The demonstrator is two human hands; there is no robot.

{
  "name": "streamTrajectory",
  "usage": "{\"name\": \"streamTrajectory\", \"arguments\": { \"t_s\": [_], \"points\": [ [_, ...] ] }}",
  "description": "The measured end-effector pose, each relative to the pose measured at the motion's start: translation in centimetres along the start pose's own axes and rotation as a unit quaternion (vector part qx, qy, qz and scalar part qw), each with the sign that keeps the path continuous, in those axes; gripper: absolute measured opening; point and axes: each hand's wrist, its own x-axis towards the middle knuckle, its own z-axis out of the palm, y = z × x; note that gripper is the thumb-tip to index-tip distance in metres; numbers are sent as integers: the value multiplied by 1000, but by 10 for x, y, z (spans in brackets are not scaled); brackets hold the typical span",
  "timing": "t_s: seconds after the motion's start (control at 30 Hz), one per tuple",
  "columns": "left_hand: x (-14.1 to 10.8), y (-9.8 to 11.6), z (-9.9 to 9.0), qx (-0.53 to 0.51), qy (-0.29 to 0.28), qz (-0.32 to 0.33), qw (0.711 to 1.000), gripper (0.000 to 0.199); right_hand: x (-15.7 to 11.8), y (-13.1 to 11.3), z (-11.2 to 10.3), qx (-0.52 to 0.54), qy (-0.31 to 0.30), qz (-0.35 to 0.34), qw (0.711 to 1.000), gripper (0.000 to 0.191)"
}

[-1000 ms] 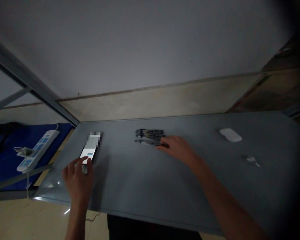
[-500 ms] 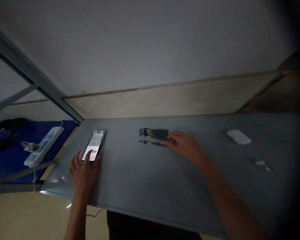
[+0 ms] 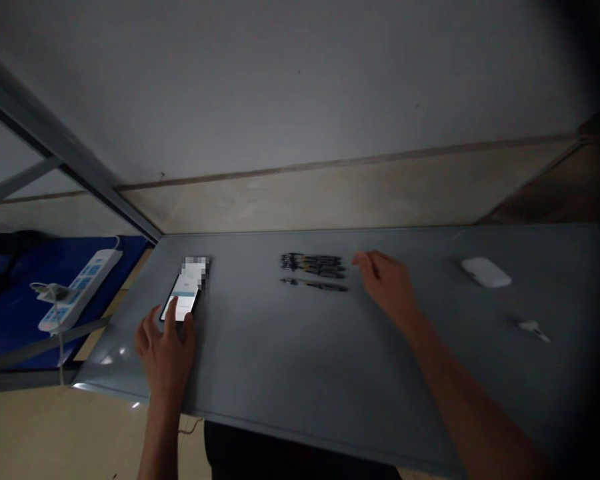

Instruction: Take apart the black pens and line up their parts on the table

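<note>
My left hand (image 3: pixel 165 353) rests over the lower end of a smartphone (image 3: pixel 184 308), fingers spread and the index fingertip at its lit screen. The upper part of the phone is blurred by blocks. Several dark pens (image 3: pixel 316 265) lie side by side in a tight group at the middle of the table. One more pen (image 3: pixel 316 285) lies apart, just in front of that group. To the right of the pens is my right hand (image 3: pixel 386 283), its fingers curled together with nothing visible in them. It does not touch the pens.
A white rounded object (image 3: pixel 486 272) and a small white item (image 3: pixel 533 329) lie on the right of the grey table (image 3: pixel 280 373). Beyond the metal frame at left, a power strip (image 3: pixel 83 287) with a plugged-in cable sits on a blue surface (image 3: pixel 10 340). A wall runs behind.
My right hand has let go of the single pen and moved right, away from the group. The left hand stays at the phone, whose screen content has changed. The view has shifted slightly.
</note>
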Motion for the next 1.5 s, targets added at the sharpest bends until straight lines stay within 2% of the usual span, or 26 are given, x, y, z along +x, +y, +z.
{"name": "streamTrajectory", "arguments": {
  "t_s": [0.17,0.4,0.6,0.73,0.97,1.13,1.23,1.5],
  "points": [
    [1,-5,6,-35,8,13,999,46,7,14,11,23,40,90,995,68],
    [3,-7,10,-31,0,8,999,45,8,15,8,59,44,128,989,63],
    [4,-3,5,2,-31,-25,999,50,6,13,7,57,32,123,990,66],
    [16,-3,7,0,-53,-55,997,58,5,14,8,40,15,108,993,69],
    [45,-8,26,-25,-74,-1,997,73,4,14,10,105,36,133,985,64],
    [56,-3,31,-27,-83,-26,996,74,3,15,12,60,17,115,991,65],
    [56,2,29,-30,-79,-41,996,72,1,14,12,52,8,86,995,68],
    [44,12,26,11,-67,-55,996,65,-2,16,14,79,11,75,994,74]
  ]
}}
